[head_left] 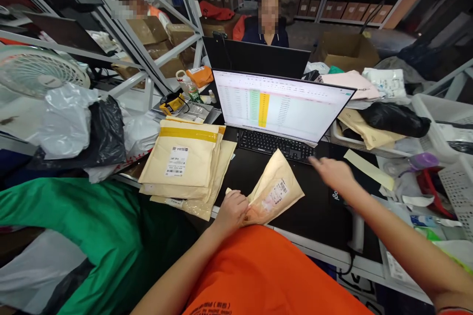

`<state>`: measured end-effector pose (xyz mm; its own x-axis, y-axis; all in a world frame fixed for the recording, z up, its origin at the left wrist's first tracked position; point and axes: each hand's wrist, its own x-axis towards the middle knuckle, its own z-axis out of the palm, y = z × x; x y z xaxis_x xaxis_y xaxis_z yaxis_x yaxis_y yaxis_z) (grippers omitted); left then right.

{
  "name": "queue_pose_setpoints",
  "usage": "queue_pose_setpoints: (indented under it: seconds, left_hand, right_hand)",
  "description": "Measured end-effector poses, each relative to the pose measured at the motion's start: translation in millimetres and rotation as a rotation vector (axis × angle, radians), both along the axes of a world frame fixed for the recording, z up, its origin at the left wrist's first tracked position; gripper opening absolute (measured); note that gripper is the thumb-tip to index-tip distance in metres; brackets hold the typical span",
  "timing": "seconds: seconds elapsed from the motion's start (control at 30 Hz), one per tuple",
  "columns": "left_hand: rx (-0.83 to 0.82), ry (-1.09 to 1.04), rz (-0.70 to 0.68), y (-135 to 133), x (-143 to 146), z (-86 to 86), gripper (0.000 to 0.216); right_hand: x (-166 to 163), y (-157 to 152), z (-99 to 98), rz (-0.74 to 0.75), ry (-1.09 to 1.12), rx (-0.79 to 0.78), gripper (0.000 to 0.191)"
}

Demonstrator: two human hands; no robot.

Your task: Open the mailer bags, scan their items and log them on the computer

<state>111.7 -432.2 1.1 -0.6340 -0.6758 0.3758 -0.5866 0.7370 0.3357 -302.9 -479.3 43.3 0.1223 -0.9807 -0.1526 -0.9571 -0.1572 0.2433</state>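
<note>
My left hand is closed around the lower left corner of a padded envelope, which lies slantwise on the black desk mat with its printed label facing up. My right hand, slightly blurred, is at the right end of a black keyboard. One finger reaches out to the keys and nothing is in the hand. Behind the keyboard a monitor shows a spreadsheet with green and yellow columns. A stack of padded envelopes sits to the left. Below my right forearm lies a grey handheld scanner with a cable.
White and black plastic bags pile up on the left, near a fan. White baskets and parcels line the right side. A green cloth hangs at lower left. Across the desk sits a person behind another monitor.
</note>
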Motion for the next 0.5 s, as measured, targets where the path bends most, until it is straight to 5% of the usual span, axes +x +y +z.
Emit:
queue_pose_setpoints:
  seconds: [0.03,0.1,0.23,0.37,0.43,0.5]
  left_hand:
    - [0.011,0.017,0.011,3.1,4.7,-0.8,0.029]
    - [0.039,0.053,0.052,6.4,12.8,-4.1,0.031]
    - [0.112,0.079,0.122,1.7,17.2,-9.2,0.036]
    - [0.144,0.054,0.108,-8.6,10.8,-5.7,0.037]
    - [0.143,0.053,0.073,-12.4,7.4,-2.8,0.037]
    - [0.144,0.059,0.024,-15.0,4.9,-0.2,0.036]
  right_hand:
    - [-23.9,0.9,-4.5,-0.213,0.014,-0.037,0.049]
    - [-56.7,12.0,-19.2,-0.404,0.036,-0.091,0.049]
    - [-42.3,55.1,-71.9,-0.638,-0.27,-0.016,0.05]
    - [20.7,80.6,-112.6,-0.629,-0.32,0.027,0.05]
    - [50.9,78.4,-110.5,-0.517,-0.423,-0.059,0.047]
    - [80.1,69.1,-95.5,-0.237,-0.624,-0.159,0.042]
